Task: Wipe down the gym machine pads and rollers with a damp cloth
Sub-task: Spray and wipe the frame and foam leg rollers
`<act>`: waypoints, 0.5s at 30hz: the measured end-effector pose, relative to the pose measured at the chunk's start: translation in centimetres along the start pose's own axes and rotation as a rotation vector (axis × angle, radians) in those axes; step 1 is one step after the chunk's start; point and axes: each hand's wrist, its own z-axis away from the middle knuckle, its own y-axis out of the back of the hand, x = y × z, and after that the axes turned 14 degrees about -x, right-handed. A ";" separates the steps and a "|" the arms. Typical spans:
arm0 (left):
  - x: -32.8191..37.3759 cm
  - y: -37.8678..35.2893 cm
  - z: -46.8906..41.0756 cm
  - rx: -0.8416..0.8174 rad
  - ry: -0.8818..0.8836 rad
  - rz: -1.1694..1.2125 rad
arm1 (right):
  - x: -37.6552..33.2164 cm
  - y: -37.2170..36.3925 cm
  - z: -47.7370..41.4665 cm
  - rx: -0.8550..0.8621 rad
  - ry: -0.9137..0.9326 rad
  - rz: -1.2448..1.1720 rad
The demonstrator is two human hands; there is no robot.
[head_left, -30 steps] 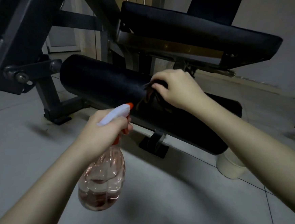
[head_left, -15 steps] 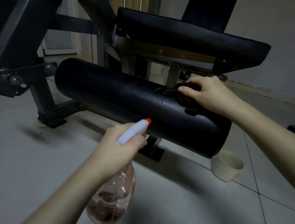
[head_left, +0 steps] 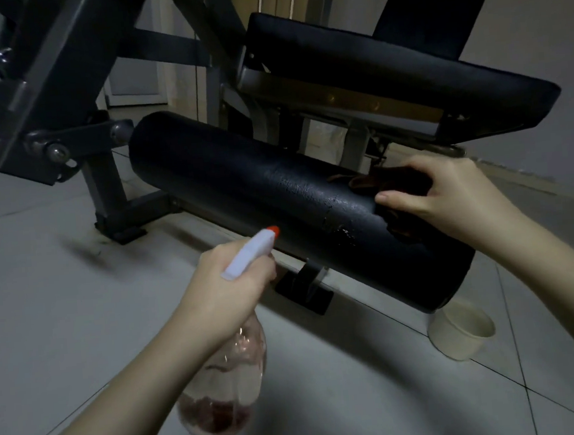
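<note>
Right hand (head_left: 449, 201) presses a dark cloth (head_left: 386, 182) onto the black roller (head_left: 260, 199), near its right end; fingers curled over the cloth top, thumb flat along the front. Cloth drapes over the roller's curve, a fold showing below the thumb. Roller surface looks wet and glossy just left of the cloth. Left hand (head_left: 229, 290) wraps the neck of a clear spray bottle (head_left: 223, 387), fingers closed around it, orange-tipped nozzle pointing at the roller. Seat pad (head_left: 387, 72) sits above the roller. 1 small white cup (head_left: 459, 332) on the floor tiles (head_left: 63, 320), under the roller's right end.
</note>
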 end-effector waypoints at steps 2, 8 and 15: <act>-0.4 0.8 -0.6 0.115 0.021 0.018 | -0.2 -0.2 0.7 0.023 0.008 0.060; -0.9 2.1 -1.4 0.239 0.069 -0.042 | -0.7 -0.6 2.1 -0.050 0.048 0.208; -1.7 3.4 -1.9 0.335 0.052 -0.024 | -0.1 -1.2 4.2 -0.075 0.159 0.345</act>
